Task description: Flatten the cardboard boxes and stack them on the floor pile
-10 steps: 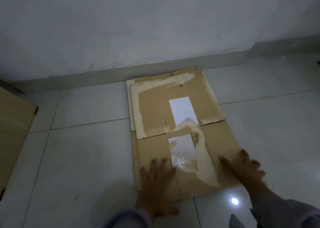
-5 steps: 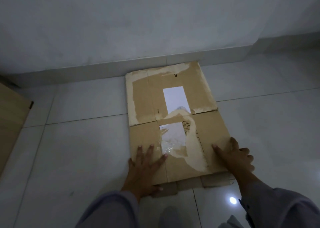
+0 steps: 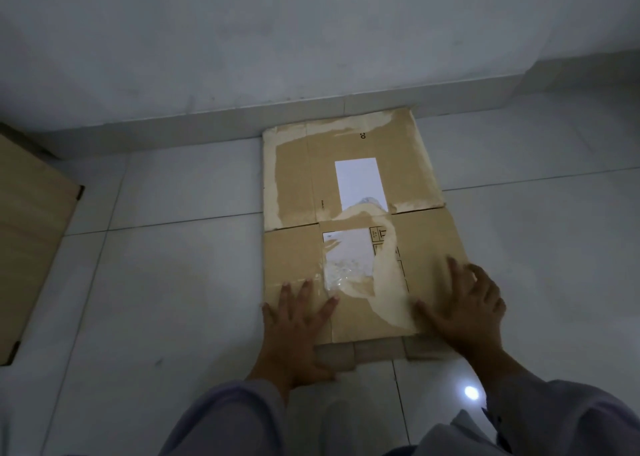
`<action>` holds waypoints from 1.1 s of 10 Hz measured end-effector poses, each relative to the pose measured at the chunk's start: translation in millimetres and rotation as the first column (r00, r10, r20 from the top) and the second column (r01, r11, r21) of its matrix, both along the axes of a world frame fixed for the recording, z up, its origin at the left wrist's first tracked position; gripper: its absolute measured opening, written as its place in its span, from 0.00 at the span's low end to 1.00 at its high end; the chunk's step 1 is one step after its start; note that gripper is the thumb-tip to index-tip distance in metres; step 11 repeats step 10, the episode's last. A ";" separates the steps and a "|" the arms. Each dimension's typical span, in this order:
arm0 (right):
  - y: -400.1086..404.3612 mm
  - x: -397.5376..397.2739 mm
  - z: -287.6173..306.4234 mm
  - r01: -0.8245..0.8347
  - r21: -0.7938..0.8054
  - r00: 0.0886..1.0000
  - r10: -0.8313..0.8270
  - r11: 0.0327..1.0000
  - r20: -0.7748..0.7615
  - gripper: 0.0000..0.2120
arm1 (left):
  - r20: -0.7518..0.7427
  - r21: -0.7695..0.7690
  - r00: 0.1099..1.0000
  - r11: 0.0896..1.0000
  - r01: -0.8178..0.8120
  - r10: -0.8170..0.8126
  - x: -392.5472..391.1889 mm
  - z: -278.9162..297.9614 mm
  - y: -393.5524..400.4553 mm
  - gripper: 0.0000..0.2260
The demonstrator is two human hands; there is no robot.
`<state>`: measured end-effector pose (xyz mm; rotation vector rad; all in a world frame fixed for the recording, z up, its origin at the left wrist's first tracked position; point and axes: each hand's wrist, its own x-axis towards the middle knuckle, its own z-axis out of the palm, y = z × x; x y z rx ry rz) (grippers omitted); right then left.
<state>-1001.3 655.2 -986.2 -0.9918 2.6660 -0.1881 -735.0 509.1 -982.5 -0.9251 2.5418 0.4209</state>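
Two hands pressing flat on box [image 3: 353, 227], fingers spread, gripping nothing: left hand [image 3: 298, 331] on near left corner, right hand [image 3: 464, 306] on near right. Box lying flattened on floor [image 3: 173, 282], far edge touching wall [image 3: 311, 40]. Second cardboard [image 3: 27, 241] lying far left.

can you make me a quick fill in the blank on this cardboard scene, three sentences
1. Both hands press ____ on the flattened box.
2. The left hand rests near the box's ____ left corner.
3. The far edge of the box lies against the ____ at the foot of the wall.

Missing words: flat; near; baseboard
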 end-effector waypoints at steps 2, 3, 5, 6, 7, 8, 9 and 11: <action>19.9 -2.8 -18.8 -0.662 0.190 0.741 0.671 0.725 0.025 0.61 | -0.025 -0.030 1.000 1.000 0.003 -0.004 -5.5 -6.0 20.7 0.56; 19.3 -5.7 -20.5 -0.676 0.208 0.729 0.683 0.707 0.049 0.59 | -0.040 -0.080 0.998 0.996 0.037 -0.040 -3.3 -10.4 16.1 0.51; 16.3 -7.1 -19.2 -0.664 0.215 0.743 0.663 0.716 0.086 0.58 | 0.024 -0.077 0.997 0.994 0.075 -0.073 -6.2 -12.7 0.9 0.49; 12.9 -4.7 -20.0 -0.630 0.218 0.774 0.626 0.745 0.096 0.55 | -0.023 -0.105 0.995 0.990 0.099 -0.102 -3.9 -13.2 -11.9 0.44; 5.1 5.6 -20.7 -0.547 0.188 0.837 0.541 0.816 0.089 0.47 | 0.098 -0.092 0.992 0.992 0.090 -0.081 -11.8 -3.0 -14.1 0.45; -3.1 10.1 -8.6 -0.540 0.275 0.841 0.519 0.796 0.151 0.47 | 0.141 -0.094 0.988 0.992 0.079 -0.066 -18.7 7.1 -8.5 0.45; -18.0 3.3 22.2 -0.547 0.336 0.836 0.486 0.766 0.254 0.49 | 0.218 -0.039 0.973 0.996 0.085 -0.075 -26.0 20.8 -15.0 0.45; -42.6 0.5 54.9 -0.522 0.323 0.845 0.430 0.789 0.317 0.43 | 0.214 0.008 0.973 0.996 0.092 -0.091 -38.4 46.7 -24.8 0.41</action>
